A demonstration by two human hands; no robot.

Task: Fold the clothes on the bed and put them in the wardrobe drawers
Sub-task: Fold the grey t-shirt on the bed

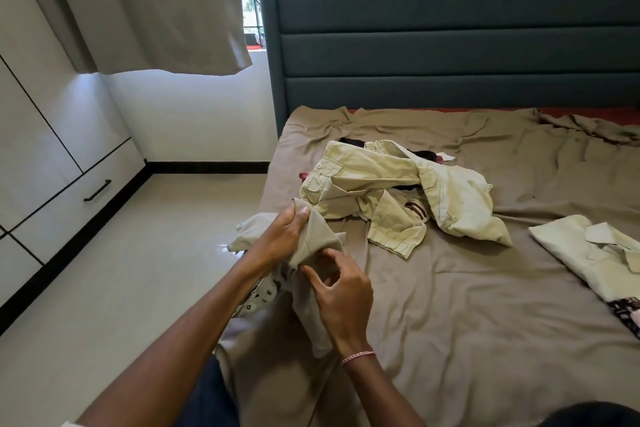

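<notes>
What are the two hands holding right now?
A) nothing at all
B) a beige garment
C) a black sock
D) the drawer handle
B: the left hand grips and the right hand pinches a beige garment above the near edge of the bed.

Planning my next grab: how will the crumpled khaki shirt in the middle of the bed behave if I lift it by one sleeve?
Likely floppy: the khaki shirt lies in soft folds, so the rest should dangle. Probably light, being thin cloth. It may drag up the dark clothes lying partly beneath it.
</notes>
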